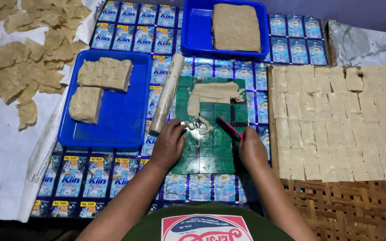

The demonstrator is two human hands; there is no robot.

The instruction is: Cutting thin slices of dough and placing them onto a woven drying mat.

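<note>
head view: left hand [168,143] fingertips pressed on thin dough strip [200,125], green cutting mat [211,147]; right hand [251,149] pinching red cutter [231,127]. best: keep strip taut, cut straight.

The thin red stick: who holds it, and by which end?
The right hand grips the thin red stick by its lower end; the rest juts up-left over the green board.

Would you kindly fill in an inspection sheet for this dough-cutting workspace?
Surface: green board on a printed sachet-sheet cover.
Job's things: thin dough sheet, partly cut; red-handled tool; wrapped rolling pin.
Clutter: two blue trays with dough blocks; cut squares on a woven mat; irregular pieces on white paper.
Grips: left hand touches a dough strip; right hand holds the tool.
Cables: nothing seen.
Surroundings: marbled surface at far right.
</note>
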